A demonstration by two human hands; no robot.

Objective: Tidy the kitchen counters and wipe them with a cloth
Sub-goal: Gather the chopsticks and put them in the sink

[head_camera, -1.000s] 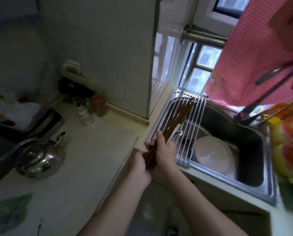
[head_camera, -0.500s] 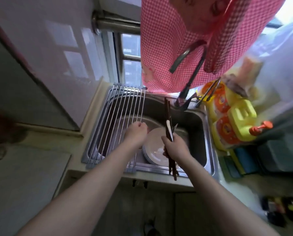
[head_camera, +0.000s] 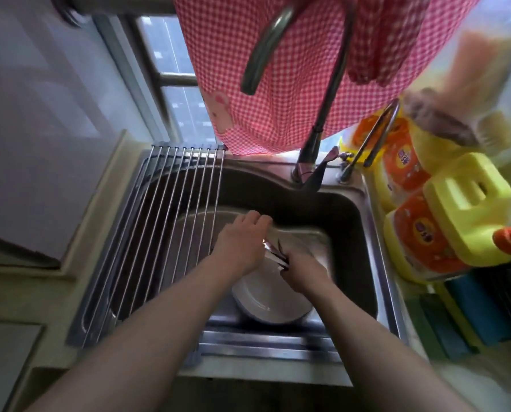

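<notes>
Sink (head_camera: 278, 349) — chopsticks (head_camera: 273, 253) held above white dish (head_camera: 266, 301).
Right hand (head_camera: 304, 272) grips them; left hand (head_camera: 242, 242) alongside, grip unclear — blurred.

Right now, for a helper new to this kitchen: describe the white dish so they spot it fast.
Find the steel sink below the pink checked cloth. In its basin, toward the front, lies the white dish. It is the only round white thing; the wire rack left of it is silver bars.
</notes>
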